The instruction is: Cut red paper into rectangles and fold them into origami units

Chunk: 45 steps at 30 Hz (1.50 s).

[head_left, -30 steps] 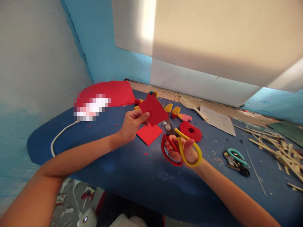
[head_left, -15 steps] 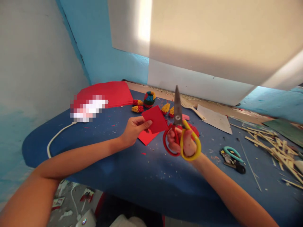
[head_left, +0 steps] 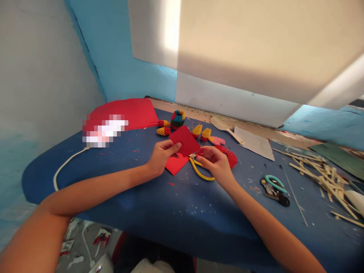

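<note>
A red paper square (head_left: 185, 140) is pinched between the thumb and fingers of my left hand (head_left: 162, 156). Below it, another red paper piece (head_left: 174, 165) lies on the blue table. My right hand (head_left: 214, 163) is at the right corner of the held square, fingers bent and thumb apart; whether its fingertips grip the edge is too small to tell. Scissors with a yellow handle (head_left: 201, 175) lie beneath my right hand, their blades hidden under the held paper.
Folded-paper pieces (head_left: 201, 132) and a multicoloured ring (head_left: 178, 119) stand behind the hands. Red sheets (head_left: 125, 112) are at the back left. To the right are a brush (head_left: 227, 129), blue-handled pliers (head_left: 275, 185) and bamboo strips (head_left: 327, 174).
The scissors, held upright in my right hand before, now lie on the table, released. My right hand has moved left to the corner of the red paper. My left hand keeps its hold.
</note>
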Motion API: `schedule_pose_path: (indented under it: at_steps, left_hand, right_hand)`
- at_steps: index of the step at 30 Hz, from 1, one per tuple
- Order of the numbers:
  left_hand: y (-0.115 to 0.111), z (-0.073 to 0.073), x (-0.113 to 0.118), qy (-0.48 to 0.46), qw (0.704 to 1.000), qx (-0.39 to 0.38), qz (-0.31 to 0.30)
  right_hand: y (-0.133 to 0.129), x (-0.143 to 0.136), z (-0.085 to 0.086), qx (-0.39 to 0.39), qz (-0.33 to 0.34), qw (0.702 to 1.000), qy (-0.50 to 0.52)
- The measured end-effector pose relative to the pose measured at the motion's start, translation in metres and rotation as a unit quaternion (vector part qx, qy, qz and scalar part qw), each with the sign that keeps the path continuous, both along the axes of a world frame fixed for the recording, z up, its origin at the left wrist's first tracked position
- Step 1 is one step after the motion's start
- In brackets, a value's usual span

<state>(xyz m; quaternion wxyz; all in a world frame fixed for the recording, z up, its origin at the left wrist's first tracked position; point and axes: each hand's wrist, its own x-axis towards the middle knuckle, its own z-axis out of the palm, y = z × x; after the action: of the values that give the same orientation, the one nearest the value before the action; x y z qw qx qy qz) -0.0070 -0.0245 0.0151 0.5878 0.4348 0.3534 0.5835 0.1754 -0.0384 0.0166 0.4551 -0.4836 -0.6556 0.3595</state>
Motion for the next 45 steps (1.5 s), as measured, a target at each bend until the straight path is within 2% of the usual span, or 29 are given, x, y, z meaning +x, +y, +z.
schedule_pose_path:
  at_steps: [3, 7, 9, 11, 12, 15, 18, 23, 27, 30, 32, 34, 36, 40, 45]
  left_hand:
    - [-0.005, -0.006, 0.008, 0.033, 0.999, 0.007, -0.023]
    - [0.008, 0.001, -0.002, 0.102, 0.992, 0.039, -0.059]
    - [0.02, 0.007, -0.015, 0.245, 0.959, 0.122, -0.066]
    - [0.033, 0.011, -0.029, 0.349, 0.914, 0.179, -0.104]
    - [0.038, 0.011, -0.034, 0.386, 0.892, 0.209, -0.103]
    - [0.046, 0.006, -0.041, 0.436, 0.845, 0.267, -0.158]
    - [0.047, 0.0, -0.041, 0.459, 0.821, 0.268, -0.209]
    - [0.048, -0.001, -0.042, 0.484, 0.808, 0.244, -0.232]
    - [0.044, 0.004, -0.039, 0.514, 0.801, 0.24, -0.19]
    - [0.032, 0.008, -0.032, 0.548, 0.792, 0.253, -0.089]
    - [0.021, 0.008, -0.027, 0.576, 0.763, 0.293, -0.006]
    - [0.012, 0.007, -0.022, 0.572, 0.745, 0.342, 0.027]
    - [0.006, 0.005, -0.019, 0.56, 0.734, 0.385, 0.016]
    - [0.005, 0.0, -0.016, 0.55, 0.708, 0.442, -0.044]
    - [0.008, -0.005, -0.018, 0.528, 0.693, 0.487, -0.065]
  right_hand:
    - [-0.003, -0.013, -0.002, 0.0, -0.003, 0.999, 0.049]
    - [0.001, -0.005, -0.006, 0.039, -0.044, 0.998, -0.002]
    - [0.005, 0.003, -0.008, 0.058, -0.047, 0.996, -0.048]
    - [0.007, 0.008, -0.01, 0.07, -0.033, 0.992, -0.097]
    - [0.008, 0.008, -0.012, 0.073, -0.021, 0.99, -0.119]
    - [0.009, 0.006, -0.017, 0.079, 0.011, 0.982, -0.169]
    - [0.009, 0.003, -0.021, 0.079, 0.039, 0.976, -0.199]
    - [0.012, 0.002, -0.026, 0.083, 0.052, 0.973, -0.211]
    - [0.014, 0.002, -0.03, 0.093, 0.003, 0.977, -0.19]
    - [0.01, -0.001, -0.027, 0.114, -0.055, 0.978, -0.166]
    - [0.006, -0.004, -0.023, 0.136, -0.07, 0.975, -0.161]
    - [0.0, -0.007, -0.019, 0.158, -0.063, 0.972, -0.162]
    - [-0.004, -0.01, -0.017, 0.178, -0.041, 0.969, -0.166]
    - [-0.007, -0.011, -0.018, 0.204, 0.021, 0.962, -0.18]
    - [-0.006, -0.01, -0.019, 0.183, 0.081, 0.96, -0.196]
